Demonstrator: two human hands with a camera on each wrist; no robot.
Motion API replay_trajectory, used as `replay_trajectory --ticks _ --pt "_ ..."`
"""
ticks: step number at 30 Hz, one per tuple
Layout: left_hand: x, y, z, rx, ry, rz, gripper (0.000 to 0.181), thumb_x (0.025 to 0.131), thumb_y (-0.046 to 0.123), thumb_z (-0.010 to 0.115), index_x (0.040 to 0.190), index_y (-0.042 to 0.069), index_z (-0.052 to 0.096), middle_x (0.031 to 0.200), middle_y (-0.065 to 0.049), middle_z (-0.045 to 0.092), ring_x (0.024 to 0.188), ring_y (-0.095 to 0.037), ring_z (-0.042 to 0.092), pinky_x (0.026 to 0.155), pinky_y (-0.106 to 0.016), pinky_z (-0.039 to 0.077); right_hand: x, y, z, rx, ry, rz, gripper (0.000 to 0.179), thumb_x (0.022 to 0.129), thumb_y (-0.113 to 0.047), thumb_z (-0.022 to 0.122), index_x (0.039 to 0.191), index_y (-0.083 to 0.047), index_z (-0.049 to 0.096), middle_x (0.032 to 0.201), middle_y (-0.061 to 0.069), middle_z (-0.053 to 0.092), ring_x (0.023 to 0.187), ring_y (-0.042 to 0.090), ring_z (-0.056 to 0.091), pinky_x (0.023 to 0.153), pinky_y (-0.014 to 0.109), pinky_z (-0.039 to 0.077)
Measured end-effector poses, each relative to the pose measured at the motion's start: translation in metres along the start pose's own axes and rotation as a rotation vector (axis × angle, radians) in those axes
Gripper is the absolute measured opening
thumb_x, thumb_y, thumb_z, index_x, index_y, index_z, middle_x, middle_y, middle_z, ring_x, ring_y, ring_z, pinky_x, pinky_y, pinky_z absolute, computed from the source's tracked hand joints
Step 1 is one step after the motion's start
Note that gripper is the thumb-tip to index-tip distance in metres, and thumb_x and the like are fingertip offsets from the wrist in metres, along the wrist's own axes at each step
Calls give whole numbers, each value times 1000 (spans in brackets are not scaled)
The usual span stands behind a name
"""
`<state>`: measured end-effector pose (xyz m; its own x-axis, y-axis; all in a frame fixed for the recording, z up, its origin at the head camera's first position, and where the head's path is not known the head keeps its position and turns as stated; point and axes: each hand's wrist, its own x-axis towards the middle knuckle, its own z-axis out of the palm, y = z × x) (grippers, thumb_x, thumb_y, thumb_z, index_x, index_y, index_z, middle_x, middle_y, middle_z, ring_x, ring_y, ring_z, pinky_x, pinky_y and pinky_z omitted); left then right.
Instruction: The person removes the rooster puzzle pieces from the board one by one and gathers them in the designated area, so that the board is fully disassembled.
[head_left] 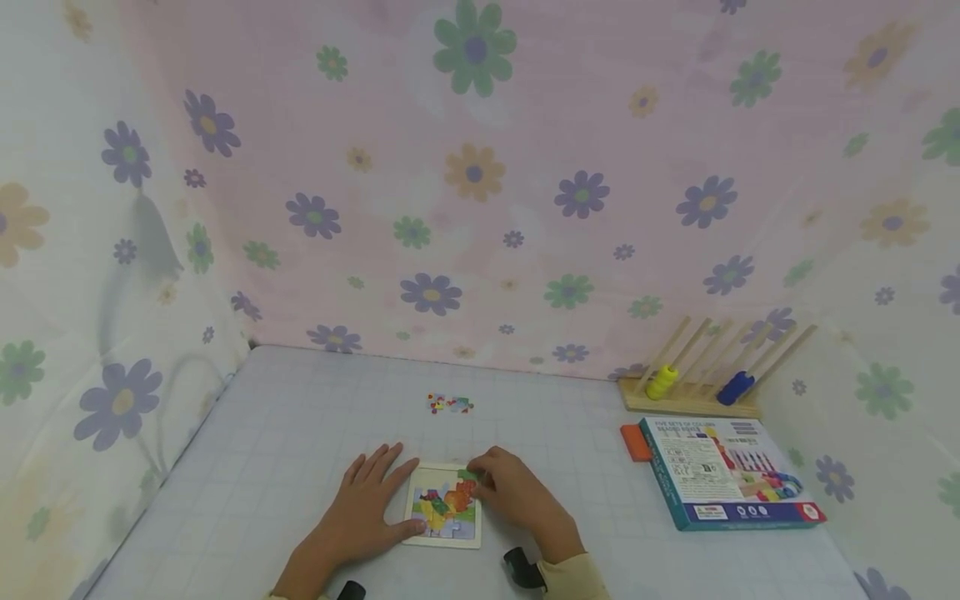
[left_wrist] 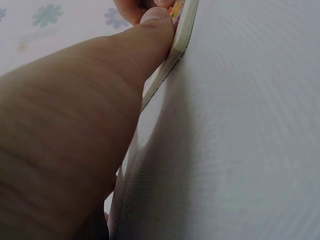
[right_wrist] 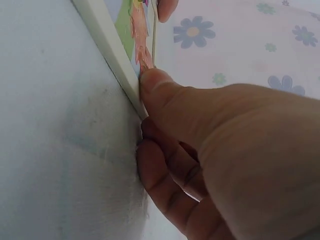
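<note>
Jigsaw puzzle (head_left: 452,507) is lying at tabletop's (head_left: 322,417) 6 o'clock; left grip (head_left: 365,510), spread, is touching its 9 o'clock side, right grip (head_left: 517,493) pinching 3 o'clock. Risk: uneven thumb pressure unseating pieces (head_left: 437,517).

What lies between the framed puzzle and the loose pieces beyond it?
Nothing: in the head view, only bare tabletop separates the framed puzzle from the loose pieces.
</note>
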<state>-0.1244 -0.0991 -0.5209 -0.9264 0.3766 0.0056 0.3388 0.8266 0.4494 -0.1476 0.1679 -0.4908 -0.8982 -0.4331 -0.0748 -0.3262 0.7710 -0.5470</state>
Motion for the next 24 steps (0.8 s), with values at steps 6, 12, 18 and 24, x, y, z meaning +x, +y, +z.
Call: replay_trajectory --ticks 6,12,18,24 --pt "1 -2 2 7 -1 0 89 80 74 69 152 25 49 165 -10 36 155 -36 27 125 -65 19 2 8 5 33 40 -14 27 96 -20 72 121 -9 70 99 -4 60 83 3 50 73 23 50" --pt "3 -3 5 8 4 8 90 80 74 69 152 25 48 165 -9 36 155 -35 26 124 -64 18 2 27 8 67 156 0 27 97 -20 70 122 -10 70 107 -2 65 94 7 60 81 27 56" --pt "4 -3 4 14 -6 17 95 78 78 67 153 24 46 166 -9 34 155 -35 25 125 -64 18 6 34 10 68 241 54 28 97 -15 70 124 -10 69 111 0 65 99 12 63 86 32 58" --pt "2 -3 2 5 -11 17 109 66 85 71 153 23 47 165 -12 36 154 -38 27 124 -66 20 20 43 11 85 325 82 29 96 -13 70 125 -10 69 111 1 64 103 15 65 88 33 59"
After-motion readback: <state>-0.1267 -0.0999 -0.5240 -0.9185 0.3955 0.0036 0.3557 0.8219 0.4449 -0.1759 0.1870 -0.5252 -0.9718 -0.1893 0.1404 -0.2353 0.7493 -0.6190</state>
